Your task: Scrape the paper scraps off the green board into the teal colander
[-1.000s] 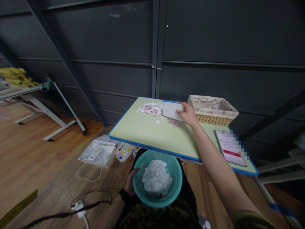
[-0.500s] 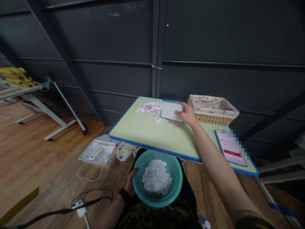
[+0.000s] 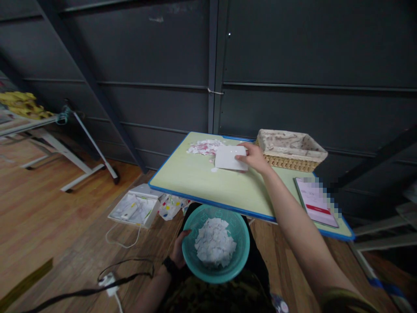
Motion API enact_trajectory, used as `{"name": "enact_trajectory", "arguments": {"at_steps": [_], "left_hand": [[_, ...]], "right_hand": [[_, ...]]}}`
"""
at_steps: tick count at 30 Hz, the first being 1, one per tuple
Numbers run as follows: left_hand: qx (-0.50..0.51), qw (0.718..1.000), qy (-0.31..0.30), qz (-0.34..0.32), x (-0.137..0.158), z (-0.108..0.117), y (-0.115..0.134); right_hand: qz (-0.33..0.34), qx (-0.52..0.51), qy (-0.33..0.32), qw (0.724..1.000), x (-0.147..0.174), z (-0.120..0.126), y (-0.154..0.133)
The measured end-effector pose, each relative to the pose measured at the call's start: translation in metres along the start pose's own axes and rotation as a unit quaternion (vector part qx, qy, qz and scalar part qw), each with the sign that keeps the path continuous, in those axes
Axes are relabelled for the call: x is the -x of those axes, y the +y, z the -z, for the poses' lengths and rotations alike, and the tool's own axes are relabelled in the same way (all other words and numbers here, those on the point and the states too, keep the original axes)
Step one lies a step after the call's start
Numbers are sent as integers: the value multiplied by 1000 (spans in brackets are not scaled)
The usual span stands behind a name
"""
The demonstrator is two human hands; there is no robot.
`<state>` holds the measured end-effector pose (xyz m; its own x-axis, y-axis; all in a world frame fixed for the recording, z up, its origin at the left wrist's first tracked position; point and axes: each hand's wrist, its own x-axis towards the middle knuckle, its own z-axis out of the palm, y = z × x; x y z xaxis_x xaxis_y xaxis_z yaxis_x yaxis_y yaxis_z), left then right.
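My right hand [image 3: 255,158] pinches the right edge of a white card [image 3: 230,157] just over the tabletop. Left of the card lies a heap of small white and pink paper scraps [image 3: 203,147], its right end partly hidden by the card. A few loose scraps rest in front of the heap. On my lap sits a round teal plastic basket [image 3: 241,256] with a pile of white paper pieces [image 3: 215,242] in it. My left hand [image 3: 179,250] grips the basket's left rim, its fingers partly hidden.
The table [image 3: 202,182] is pale green with a blue edge. A lined wicker basket [image 3: 291,163] stands at its back right, and a phone [image 3: 314,204] lies near the right edge. On the floor are a white box [image 3: 148,213], a power strip [image 3: 109,282] and cables.
My right hand has drawn the card slightly left and towards me, now covering the pinkish patch that showed below it. My left hand and the teal basket stay in place.
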<state>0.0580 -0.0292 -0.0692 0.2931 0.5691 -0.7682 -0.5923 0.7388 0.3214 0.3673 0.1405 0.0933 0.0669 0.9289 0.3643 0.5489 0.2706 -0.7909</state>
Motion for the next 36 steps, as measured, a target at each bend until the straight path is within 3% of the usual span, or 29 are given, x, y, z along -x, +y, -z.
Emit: {"name": "enact_trajectory", "arguments": {"at_steps": [4,8,10,13,18,23,25,27,32,36], "left_hand": [[-16,999,-20,-45,-11,12,-4],[-26,998,-22,-47,-14,15,-4],[-31,998,-20,-46,-12,14,-4],[-42,998,-13,-51,-7,10,-2],[-56,995,3,-80,3,5,11],[-68,991,8,-117,18,-2,34],[-81,983,25,-162,27,-7,42],[-91,982,33,-164,37,-13,49],[-67,982,42,-173,56,-28,57],[-86,980,51,-172,62,-34,61]], "right_hand": [[-26,-59,-16,998,2,-1,-4],[-66,-116,-86,987,5,-4,-9],[-94,-152,-87,980,7,-5,-11],[-110,-170,-73,977,8,-4,-14],[-144,-177,-171,959,10,-3,-15],[-145,-228,-153,951,10,-2,-13],[-152,-213,-192,946,10,-2,-12],[-157,-205,-232,938,10,-2,-11],[-158,-237,-188,940,11,-3,-12],[-154,-218,-235,935,12,-7,-16]]}}
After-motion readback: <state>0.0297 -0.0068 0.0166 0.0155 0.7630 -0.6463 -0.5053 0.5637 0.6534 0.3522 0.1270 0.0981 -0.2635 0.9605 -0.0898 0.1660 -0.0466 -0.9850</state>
